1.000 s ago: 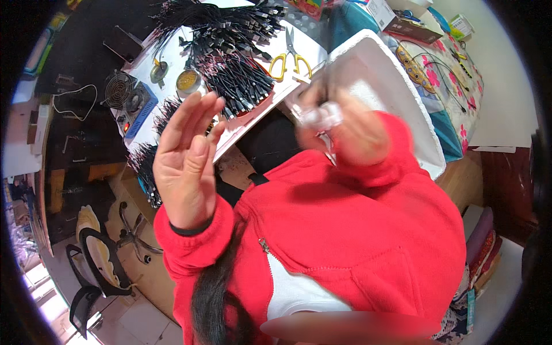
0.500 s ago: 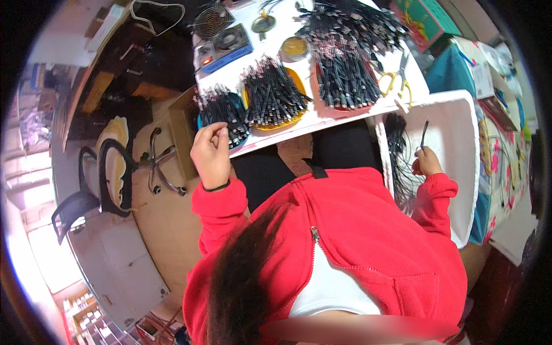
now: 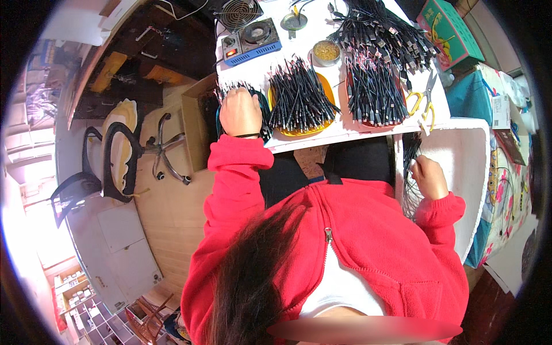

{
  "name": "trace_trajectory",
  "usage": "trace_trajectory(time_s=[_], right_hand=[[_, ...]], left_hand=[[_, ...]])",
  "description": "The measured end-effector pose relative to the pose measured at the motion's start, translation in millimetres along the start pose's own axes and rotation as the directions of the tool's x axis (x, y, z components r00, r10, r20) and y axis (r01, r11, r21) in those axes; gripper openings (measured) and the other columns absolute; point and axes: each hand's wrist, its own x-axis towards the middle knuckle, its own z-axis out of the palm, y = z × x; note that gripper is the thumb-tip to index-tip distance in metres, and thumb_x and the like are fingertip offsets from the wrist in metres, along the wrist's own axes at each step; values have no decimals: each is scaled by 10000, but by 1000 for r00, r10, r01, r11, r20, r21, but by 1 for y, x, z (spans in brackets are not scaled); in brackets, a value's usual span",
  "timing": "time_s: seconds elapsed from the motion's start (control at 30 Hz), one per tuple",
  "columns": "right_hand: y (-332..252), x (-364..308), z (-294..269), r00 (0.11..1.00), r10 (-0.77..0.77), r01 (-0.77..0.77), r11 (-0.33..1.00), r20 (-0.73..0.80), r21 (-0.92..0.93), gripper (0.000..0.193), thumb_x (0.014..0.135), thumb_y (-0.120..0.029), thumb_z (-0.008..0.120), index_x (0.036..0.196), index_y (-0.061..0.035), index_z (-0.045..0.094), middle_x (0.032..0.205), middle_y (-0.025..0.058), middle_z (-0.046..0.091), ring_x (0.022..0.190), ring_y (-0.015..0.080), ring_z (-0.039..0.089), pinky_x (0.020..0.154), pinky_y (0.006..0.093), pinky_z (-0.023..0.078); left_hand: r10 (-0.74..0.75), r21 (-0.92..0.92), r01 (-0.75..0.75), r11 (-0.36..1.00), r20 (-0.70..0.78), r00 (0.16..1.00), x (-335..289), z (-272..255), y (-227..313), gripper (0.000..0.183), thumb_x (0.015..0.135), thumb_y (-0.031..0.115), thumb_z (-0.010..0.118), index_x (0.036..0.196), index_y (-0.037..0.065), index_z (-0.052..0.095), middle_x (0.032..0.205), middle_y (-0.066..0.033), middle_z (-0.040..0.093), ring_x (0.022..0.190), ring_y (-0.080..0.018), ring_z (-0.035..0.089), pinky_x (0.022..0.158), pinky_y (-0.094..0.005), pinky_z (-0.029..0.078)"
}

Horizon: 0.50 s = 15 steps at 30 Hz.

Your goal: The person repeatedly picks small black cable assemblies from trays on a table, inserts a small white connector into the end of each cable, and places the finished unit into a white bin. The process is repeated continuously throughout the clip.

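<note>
My left hand is over the blue tray of short black cables at the table's near left, back of the hand up. Its fingers curl down out of sight, so their grip is hidden. My right hand is closed inside the white foam box, beside a bundle of thin black cables. What its fingers hold, if anything, cannot be made out. Short black cables with bare pinkish ends fill a yellow tray and a red tray.
Behind the trays stand a blue soldering pot with a lit switch, a fan grille, a round tin and a small metal dish. A pile of USB cables lies at the back. Yellow-handled scissors rest on the right.
My left hand has moved forward from the tray's near edge onto its cables. My right hand has moved toward the cable bundle; the dark cable upright in it before no longer shows.
</note>
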Motion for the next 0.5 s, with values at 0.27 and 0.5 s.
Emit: trace_trajectory(time_s=[0.27, 0.5], right_hand=[[-141, 49, -31, 882, -468, 454, 817, -52, 356, 143, 881, -138, 579, 891, 4, 588, 667, 201, 571, 604, 370, 583, 535, 409, 439], [-185, 121, 11, 855, -441, 505, 830, -274, 239, 163, 868, -133, 598, 844, 28, 602, 675, 174, 608, 606, 308, 618, 555, 357, 459]], left_hand=[[-315, -546, 304, 781, 77, 946, -6, -26, -14, 203, 771, 159, 699, 786, -42, 672, 669, -147, 655, 611, -220, 633, 609, -325, 489], [-442, -901, 176, 397, -20, 897, -18, -36, -30, 143, 862, 91, 675, 867, -48, 641, 731, 15, 589, 644, -34, 495, 577, -185, 399]])
